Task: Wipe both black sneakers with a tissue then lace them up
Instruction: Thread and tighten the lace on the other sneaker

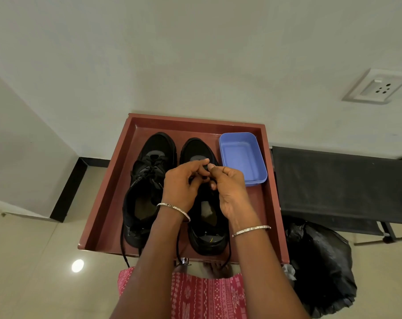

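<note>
One red-brown tray [108, 203] against the wall; black fabric cot [333, 185] just right of it, black bin bag [322, 268] on the floor by the tray's near right corner. Tray holds the pair side by side, toes to the wall. Left sneaker [154, 153]: laces across its tongue. Right sneaker [207, 240]: under both hands. Blue tub [241, 155] in the far right corner, just beside that toe. Left hand [179, 183] and right hand [230, 187] meet over the tongue, fingers curled, each pinching the black lace [177, 247] — loose ends hang over the near rim. Thin bangle [250, 230] on each wrist
</note>
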### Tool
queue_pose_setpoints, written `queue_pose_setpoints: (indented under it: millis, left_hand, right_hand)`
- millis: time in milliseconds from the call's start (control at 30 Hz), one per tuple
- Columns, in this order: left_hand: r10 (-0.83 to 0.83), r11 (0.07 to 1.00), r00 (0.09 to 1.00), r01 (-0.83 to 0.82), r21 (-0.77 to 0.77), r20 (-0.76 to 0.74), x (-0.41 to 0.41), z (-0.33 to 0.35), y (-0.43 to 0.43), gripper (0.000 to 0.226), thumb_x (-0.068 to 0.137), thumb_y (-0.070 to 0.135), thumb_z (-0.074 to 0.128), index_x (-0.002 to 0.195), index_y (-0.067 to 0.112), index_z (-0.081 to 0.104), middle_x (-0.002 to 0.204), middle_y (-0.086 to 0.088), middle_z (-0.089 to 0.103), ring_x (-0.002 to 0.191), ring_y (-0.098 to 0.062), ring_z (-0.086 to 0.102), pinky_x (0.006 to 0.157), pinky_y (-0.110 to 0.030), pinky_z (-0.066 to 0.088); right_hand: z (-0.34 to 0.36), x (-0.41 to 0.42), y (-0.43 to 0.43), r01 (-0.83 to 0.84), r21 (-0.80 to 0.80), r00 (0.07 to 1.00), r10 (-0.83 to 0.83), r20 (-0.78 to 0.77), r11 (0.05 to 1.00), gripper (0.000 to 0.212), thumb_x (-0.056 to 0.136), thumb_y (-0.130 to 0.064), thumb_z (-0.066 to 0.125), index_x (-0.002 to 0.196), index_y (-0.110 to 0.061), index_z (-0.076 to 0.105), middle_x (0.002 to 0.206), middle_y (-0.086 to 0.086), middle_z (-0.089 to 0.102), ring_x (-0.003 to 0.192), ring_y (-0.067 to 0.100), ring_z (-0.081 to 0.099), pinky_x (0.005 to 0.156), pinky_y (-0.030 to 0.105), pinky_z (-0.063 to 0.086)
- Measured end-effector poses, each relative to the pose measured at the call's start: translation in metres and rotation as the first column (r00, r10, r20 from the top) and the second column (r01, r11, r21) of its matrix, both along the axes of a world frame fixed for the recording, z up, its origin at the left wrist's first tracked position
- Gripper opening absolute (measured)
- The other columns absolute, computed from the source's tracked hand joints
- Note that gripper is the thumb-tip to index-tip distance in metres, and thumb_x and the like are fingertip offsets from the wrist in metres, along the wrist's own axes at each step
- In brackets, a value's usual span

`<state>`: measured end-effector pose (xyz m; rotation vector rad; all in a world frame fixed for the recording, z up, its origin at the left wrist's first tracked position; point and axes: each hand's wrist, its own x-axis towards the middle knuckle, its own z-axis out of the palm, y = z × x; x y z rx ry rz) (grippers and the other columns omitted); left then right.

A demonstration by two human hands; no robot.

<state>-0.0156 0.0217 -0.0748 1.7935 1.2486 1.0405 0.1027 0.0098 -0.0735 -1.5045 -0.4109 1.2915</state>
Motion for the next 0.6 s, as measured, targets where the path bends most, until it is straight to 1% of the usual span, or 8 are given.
queue_pose_setpoints:
  millis: [67,133,200,267,333,467,533,600]
  left_hand:
    - [-0.011,0.998,0.997,0.015,0.054,-0.081,-0.002,-0.002,0.001,0.023,0.083,-0.013,0.065,0.085,0.01,0.071,0.093,0.006,0.075,0.084,-0.007,0.073,0.079,-0.034,0.061]
    - [-0.009,0.997,0.99,0.021,0.078,-0.142,-0.002,-0.002,0.001,0.022,0.084,-0.01,0.065,0.086,0.012,0.069,0.086,0.005,0.074,0.083,-0.01,0.072,0.078,-0.039,0.06]
    - [-0.002,0.999,0.99,0.009,0.048,-0.143,-0.001,-0.001,0.0,0.021,0.086,-0.009,0.064,0.086,0.012,0.065,0.083,0.005,0.072,0.081,-0.006,0.071,0.077,-0.035,0.06]
    - [0.015,1.0,0.996,-0.016,-0.017,-0.086,-0.001,0.0,-0.001,0.02,0.088,-0.009,0.064,0.085,0.011,0.061,0.08,0.006,0.07,0.079,-0.003,0.069,0.074,-0.024,0.057]
    - [0.027,0.995,0.999,-0.03,-0.098,-0.033,-0.002,0.0,-0.001,0.015,0.088,-0.004,0.067,0.086,0.008,0.06,0.08,0.002,0.069,0.076,-0.007,0.067,0.07,-0.024,0.054]
    - [0.059,0.931,0.979,0.017,-0.366,0.197,-0.005,0.003,0.002,0.009,0.093,0.0,0.064,0.088,0.006,0.06,0.083,-0.012,0.07,0.078,-0.019,0.069,0.075,-0.034,0.055]
    - [0.112,0.885,0.941,0.051,-0.462,0.318,-0.005,0.006,0.003,0.013,0.094,-0.002,0.062,0.085,0.007,0.061,0.076,-0.006,0.069,0.073,-0.014,0.067,0.074,-0.029,0.054]
    - [0.182,0.839,0.898,0.07,-0.539,0.4,-0.003,0.009,0.003,0.014,0.094,-0.003,0.062,0.084,0.007,0.063,0.071,-0.002,0.069,0.07,-0.011,0.066,0.075,-0.027,0.055]
  right_hand:
    - [0.003,0.001,0.001,0.021,-0.016,0.999,-0.021,-0.046,1.0,0.011,0.094,-0.002,0.062,0.096,0.005,0.07,0.079,0.013,0.066,0.046,0.006,0.049,0.046,0.017,0.042]
    - [0.006,0.001,0.002,0.037,-0.016,0.996,-0.038,-0.077,0.999,0.008,0.093,0.0,0.062,0.098,0.0,0.068,0.078,0.01,0.064,0.052,0.008,0.052,0.047,0.017,0.043]
    - [0.009,0.001,0.001,0.026,0.01,0.996,-0.025,-0.081,1.0,0.01,0.094,-0.006,0.064,0.103,-0.002,0.066,0.076,0.006,0.062,0.058,0.009,0.053,0.049,0.017,0.043]
    - [0.01,0.002,0.0,0.006,0.042,0.998,-0.004,-0.061,0.999,0.014,0.094,-0.013,0.067,0.106,-0.005,0.066,0.073,0.003,0.061,0.059,0.009,0.053,0.052,0.018,0.045]
    - [0.012,0.003,-0.001,-0.023,0.071,1.0,0.024,-0.016,0.997,0.016,0.095,-0.02,0.067,0.104,-0.008,0.066,0.067,-0.001,0.059,0.056,0.009,0.052,0.056,0.02,0.047]
    - [0.013,0.005,-0.002,-0.13,0.1,0.974,0.108,0.199,0.986,0.02,0.097,-0.032,0.064,0.098,-0.013,0.067,0.07,-0.001,0.063,0.066,0.013,0.06,0.072,0.031,0.057]
    - [0.011,0.007,-0.003,-0.189,0.083,0.906,0.142,0.398,0.978,0.02,0.096,-0.037,0.063,0.095,-0.018,0.068,0.078,-0.001,0.069,0.077,0.014,0.066,0.08,0.036,0.059]
    - [0.012,0.012,-0.005,-0.194,0.06,0.86,0.141,0.491,0.979,0.021,0.094,-0.04,0.065,0.092,-0.02,0.069,0.083,0.0,0.072,0.083,0.016,0.069,0.083,0.04,0.059]
